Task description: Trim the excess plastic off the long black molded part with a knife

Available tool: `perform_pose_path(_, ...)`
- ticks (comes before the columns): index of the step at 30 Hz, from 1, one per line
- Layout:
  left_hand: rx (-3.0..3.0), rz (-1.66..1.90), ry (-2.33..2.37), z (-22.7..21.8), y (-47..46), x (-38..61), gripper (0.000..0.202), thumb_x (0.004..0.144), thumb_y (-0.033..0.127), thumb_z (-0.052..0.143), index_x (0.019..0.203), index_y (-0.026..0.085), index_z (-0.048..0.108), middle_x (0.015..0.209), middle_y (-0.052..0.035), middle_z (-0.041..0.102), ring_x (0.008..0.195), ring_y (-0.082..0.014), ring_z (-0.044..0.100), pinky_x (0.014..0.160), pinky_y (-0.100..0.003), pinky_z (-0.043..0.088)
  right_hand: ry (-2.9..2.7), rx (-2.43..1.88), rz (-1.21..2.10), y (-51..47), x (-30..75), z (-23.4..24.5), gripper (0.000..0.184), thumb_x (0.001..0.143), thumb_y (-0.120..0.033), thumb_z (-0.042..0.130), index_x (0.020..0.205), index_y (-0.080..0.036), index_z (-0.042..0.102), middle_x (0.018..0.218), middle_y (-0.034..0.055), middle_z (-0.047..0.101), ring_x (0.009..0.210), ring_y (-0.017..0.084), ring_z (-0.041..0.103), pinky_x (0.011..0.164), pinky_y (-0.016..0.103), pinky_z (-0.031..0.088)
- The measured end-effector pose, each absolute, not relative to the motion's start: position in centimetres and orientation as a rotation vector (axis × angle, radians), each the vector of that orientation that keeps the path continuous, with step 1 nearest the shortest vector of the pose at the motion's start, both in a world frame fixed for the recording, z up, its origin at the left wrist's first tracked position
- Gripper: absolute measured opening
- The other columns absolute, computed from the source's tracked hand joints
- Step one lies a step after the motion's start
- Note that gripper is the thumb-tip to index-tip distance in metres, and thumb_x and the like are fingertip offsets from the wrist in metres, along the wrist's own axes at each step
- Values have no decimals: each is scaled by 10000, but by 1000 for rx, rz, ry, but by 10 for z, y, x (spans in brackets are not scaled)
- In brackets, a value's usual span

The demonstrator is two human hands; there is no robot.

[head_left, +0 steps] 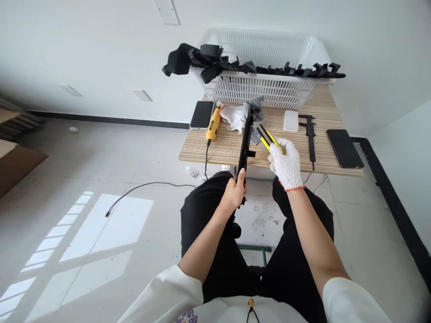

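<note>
My bare left hand (235, 192) is wrapped round the lower part of a long black plastic part (246, 142), which rises from my lap over the table's front edge. In a white knitted glove with an orange cuff, my right hand (286, 162) grips a yellow and black utility knife (268, 138). The knife points up and left, its tip close to the upper end of the black part; whether they touch I cannot tell. Behind that end lie a crumpled grey cloth (258, 131) and a white glove (235, 116).
On the wooden table (191, 150) a white basket (279, 89) carries a long black plastic piece (232, 66) across its rim. A corded yellow power tool (213, 124) and a phone (202, 114) lie left; a white box (291, 121), a caliper (310, 138) and another phone (344, 148) right.
</note>
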State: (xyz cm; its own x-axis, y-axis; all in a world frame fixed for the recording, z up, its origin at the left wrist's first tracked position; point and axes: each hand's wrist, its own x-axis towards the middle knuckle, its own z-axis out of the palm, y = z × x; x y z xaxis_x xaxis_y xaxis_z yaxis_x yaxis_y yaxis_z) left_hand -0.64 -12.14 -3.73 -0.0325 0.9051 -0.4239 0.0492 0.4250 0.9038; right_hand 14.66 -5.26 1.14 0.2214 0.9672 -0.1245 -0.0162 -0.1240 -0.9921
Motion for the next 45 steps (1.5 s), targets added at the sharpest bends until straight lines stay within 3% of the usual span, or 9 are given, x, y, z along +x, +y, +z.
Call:
perform_pose_path(9,908,861,1427,-39,-121,-8,637,848,806,447,606,217,429,504,50,335,421,-90,344,419,-240,466,-1105,-1367,987,-55,141,10,297,857,-422,602,1099,-251,580,686,-52,522,512,63,446,399,169,325)
perform_pose_path(15,855,857,1380,-39,-120,-9,651,838,819,449,607,210,436,511,56,326,419,-78,330,421,-230,462,-1064,-1362,1094,-52,145,10,304,835,-448,625,1055,-250,555,655,-59,503,512,67,458,392,158,301)
perform_pose_path(22,826,851,1328,-36,-119,-11,668,803,845,472,612,206,434,519,67,307,419,-67,317,429,-223,453,-1024,-1447,1282,-53,154,18,300,842,-473,624,1028,-261,523,575,-77,499,377,60,380,337,171,244)
perform_pose_path(32,808,813,1304,-33,-120,-15,696,778,879,459,601,208,415,514,68,286,419,-63,293,426,-225,462,-1065,-1505,1323,-53,158,19,351,838,-501,630,1067,-264,512,594,-76,524,369,62,419,325,165,254)
perform_pose_path(39,815,821,1304,-33,-119,-15,712,763,900,450,596,208,420,511,64,299,412,-63,306,423,-223,457,-1041,-1497,1357,-53,158,19,302,844,-483,625,1012,-266,498,587,-79,502,361,59,403,318,169,240)
perform_pose_path(45,818,818,1290,-34,-119,-15,724,739,920,448,607,209,424,510,72,290,409,-59,294,420,-229,457,-1023,-1524,1459,-50,163,24,360,792,-504,668,974,-264,471,608,-71,546,382,77,470,313,165,273)
